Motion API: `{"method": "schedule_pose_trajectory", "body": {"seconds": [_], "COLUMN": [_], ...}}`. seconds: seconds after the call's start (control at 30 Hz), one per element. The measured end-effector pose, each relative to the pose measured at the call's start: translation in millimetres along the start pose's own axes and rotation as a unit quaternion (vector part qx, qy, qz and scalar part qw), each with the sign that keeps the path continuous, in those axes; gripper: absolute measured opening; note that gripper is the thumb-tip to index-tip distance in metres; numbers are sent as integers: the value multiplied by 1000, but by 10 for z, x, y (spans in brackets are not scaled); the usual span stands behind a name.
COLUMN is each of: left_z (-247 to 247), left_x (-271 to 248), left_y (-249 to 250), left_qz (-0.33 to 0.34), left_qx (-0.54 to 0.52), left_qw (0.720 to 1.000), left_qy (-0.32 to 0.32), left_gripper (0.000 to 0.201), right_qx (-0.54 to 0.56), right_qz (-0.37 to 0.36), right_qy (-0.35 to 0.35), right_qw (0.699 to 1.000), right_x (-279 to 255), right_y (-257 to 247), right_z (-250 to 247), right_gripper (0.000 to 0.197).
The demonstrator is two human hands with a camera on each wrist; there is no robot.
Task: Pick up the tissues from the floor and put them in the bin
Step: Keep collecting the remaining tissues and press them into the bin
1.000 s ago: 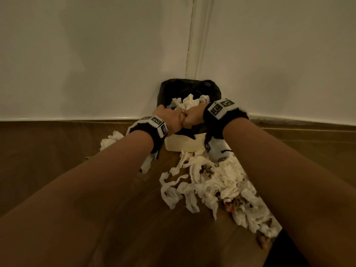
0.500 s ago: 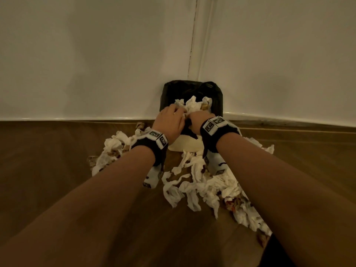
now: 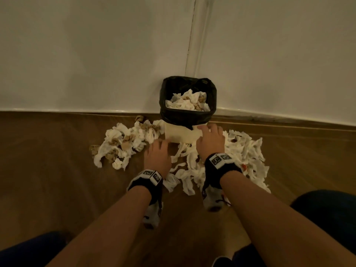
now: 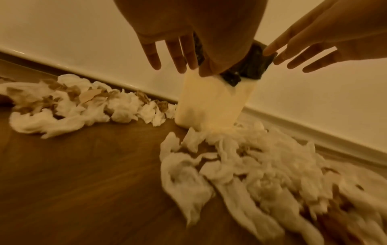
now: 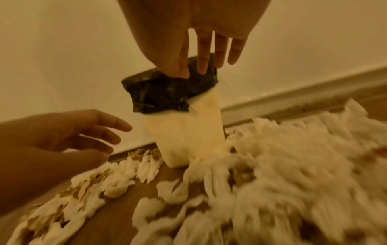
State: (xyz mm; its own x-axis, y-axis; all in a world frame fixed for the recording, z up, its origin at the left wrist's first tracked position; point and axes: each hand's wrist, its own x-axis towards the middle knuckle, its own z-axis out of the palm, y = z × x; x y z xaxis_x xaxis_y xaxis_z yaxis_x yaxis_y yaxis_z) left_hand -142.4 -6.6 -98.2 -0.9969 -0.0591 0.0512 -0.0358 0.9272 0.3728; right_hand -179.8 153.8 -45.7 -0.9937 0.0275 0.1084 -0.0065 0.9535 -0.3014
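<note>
A cream bin (image 3: 182,134) with a black liner (image 3: 187,117) stands in the room's corner, with crumpled white tissues (image 3: 187,102) inside it. More tissues lie on the wooden floor: one pile (image 3: 125,143) left of the bin, a larger one (image 3: 244,155) in front and to the right. My left hand (image 3: 158,151) hovers just in front of the bin, fingers (image 4: 173,54) spread and empty. My right hand (image 3: 211,139) is beside the bin's right front edge above the larger pile, fingers (image 5: 209,54) straight and empty.
White walls (image 3: 96,54) meet behind the bin, with a skirting board (image 3: 57,109) along the floor. Bare wooden floor (image 3: 57,180) stretches to the left and towards me. My dark-clothed knees (image 3: 327,209) show at the lower corners.
Both hands have drawn back from the top of the bin and come down in front of it, now open. The tissues they pressed there stay in the bin.
</note>
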Motion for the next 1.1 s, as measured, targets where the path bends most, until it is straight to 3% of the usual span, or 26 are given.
{"method": "schedule_pose_trajectory", "body": {"seconds": [0.17,0.33,0.47,0.63,0.83,0.97,1.1], "left_z": [254,474,678,849,895,804,790], "left_x": [-256,-331,-373,-399,-470,-434,-403], "left_y": [-152,-224,-291,-367,-428,-508,-618], "left_qz": [27,71,71,40,33,-68,-31], "left_qx": [43,89,130,150,102,-14,42], "left_qw": [987,966,958,938,959,957,954], "left_qy": [-151,-232,-245,-309,-263,-283,-294], "left_gripper": [34,51,68,63,43,50,45], "right_qx": [54,114,120,102,78,85,65], "right_qz": [66,96,115,103,87,82,72], "right_qy": [-98,-179,-194,-196,-199,-210,-202], "right_qw": [992,972,967,970,973,970,975], "right_x": [-396,-633,-783,-840,-903,-935,-951], "right_y": [110,59,24,20,43,50,42], "right_z": [325,602,761,880,951,987,1015], "right_gripper": [37,30,27,28,31,33,29]}}
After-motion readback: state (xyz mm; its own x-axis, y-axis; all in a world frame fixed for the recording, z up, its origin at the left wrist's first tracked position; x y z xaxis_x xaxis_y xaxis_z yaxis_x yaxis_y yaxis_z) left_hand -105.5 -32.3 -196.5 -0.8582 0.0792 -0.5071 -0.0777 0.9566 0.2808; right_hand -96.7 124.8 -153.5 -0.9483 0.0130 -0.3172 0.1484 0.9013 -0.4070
